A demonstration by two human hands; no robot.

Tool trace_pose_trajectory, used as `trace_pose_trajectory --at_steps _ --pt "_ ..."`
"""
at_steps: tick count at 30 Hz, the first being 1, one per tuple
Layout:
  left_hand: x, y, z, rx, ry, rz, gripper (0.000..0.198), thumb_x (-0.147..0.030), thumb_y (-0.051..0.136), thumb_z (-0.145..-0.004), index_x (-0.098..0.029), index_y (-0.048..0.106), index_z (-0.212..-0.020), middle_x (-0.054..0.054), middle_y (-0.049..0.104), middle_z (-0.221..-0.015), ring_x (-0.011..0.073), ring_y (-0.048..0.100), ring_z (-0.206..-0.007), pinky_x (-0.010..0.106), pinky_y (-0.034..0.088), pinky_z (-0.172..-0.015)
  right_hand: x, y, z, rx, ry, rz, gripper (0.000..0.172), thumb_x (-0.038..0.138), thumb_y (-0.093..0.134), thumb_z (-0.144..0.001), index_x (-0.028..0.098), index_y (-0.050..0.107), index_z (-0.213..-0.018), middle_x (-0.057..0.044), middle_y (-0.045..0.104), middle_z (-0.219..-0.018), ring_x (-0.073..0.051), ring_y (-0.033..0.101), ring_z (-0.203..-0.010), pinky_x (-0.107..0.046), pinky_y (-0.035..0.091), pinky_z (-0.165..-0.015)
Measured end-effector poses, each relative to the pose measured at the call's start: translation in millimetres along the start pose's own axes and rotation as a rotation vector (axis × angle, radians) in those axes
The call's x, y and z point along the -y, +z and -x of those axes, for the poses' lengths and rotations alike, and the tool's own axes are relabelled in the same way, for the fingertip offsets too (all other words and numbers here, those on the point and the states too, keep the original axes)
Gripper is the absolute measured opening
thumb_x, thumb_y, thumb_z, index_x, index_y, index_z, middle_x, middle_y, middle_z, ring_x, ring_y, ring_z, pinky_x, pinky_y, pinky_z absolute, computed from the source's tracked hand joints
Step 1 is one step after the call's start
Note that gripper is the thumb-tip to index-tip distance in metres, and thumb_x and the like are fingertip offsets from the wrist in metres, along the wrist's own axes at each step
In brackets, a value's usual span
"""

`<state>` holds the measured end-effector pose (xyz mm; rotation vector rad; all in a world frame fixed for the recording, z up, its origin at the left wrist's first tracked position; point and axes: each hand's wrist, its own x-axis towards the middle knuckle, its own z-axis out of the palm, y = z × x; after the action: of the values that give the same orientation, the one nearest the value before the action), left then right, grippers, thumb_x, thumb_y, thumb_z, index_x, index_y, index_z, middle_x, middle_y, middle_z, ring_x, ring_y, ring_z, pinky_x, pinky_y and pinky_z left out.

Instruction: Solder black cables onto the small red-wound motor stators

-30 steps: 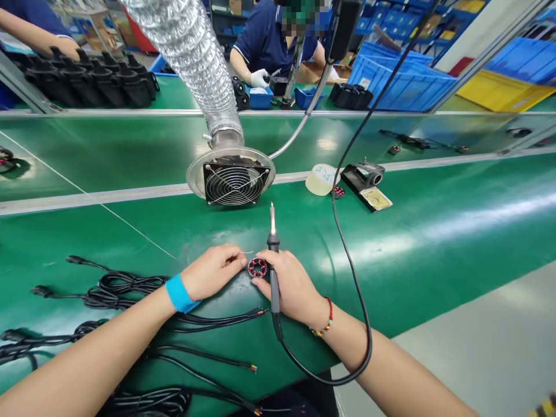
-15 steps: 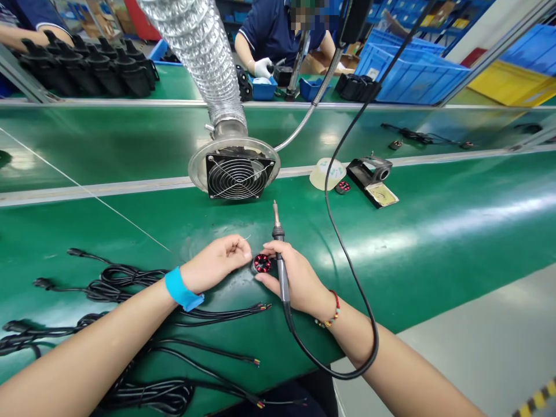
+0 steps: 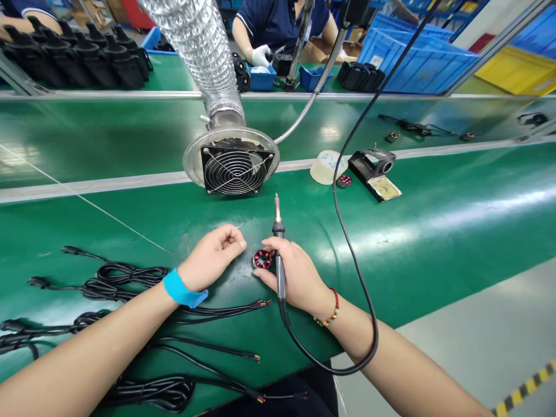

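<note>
Right hand, near the centre of the frame, grips a soldering iron, its tip pointing up, while thumb and fingertips also hold a red-wound motor stator. Left hand, just left of the stator and apart from it, pinches a thin solder wire. Coiled black cables lie lower left; a square fan hangs above centre, an iron stand upper right.
</note>
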<state>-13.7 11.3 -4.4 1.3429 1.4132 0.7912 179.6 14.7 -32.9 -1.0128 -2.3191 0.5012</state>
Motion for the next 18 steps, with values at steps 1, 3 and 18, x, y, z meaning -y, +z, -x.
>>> trace_pose_trajectory --at_steps 1,3,18 --pt "0.1 0.0 1.1 -0.001 0.021 -0.018 0.020 -0.038 0.053 -0.074 -0.019 0.050 -0.073 -0.003 0.047 -0.068 0.0123 0.044 -0.063 0.026 0.037 -0.062 -0.1 -0.3 -0.2 -0.006 0.014 0.013 0.044 0.031 0.069 -0.080 0.019 0.047 -0.116 -0.010 0.068 -0.098 -0.026 0.067 -0.087 -0.044 0.054 -0.076" --pt "0.1 0.3 4.3 0.036 0.096 -0.133 0.017 -0.035 0.053 -0.078 -0.018 0.053 -0.078 -0.003 0.047 -0.070 0.0127 0.044 -0.064 0.027 0.037 -0.061 -0.4 -0.6 -0.6 -0.008 0.041 0.021 0.043 0.033 0.068 -0.081 0.018 0.047 -0.116 -0.010 0.067 -0.097 -0.025 0.066 -0.086 -0.043 0.054 -0.075" --pt "2.4 -9.0 8.3 0.007 0.526 -0.828 0.028 -0.021 0.035 -0.093 -0.019 0.063 -0.087 0.004 0.057 -0.085 0.0152 0.054 -0.074 0.027 0.040 -0.065 2.6 -3.2 -5.1 0.155 0.066 0.012 0.046 0.027 0.070 -0.079 0.015 0.050 -0.119 -0.013 0.064 -0.101 -0.028 0.060 -0.093 -0.048 0.051 -0.082"
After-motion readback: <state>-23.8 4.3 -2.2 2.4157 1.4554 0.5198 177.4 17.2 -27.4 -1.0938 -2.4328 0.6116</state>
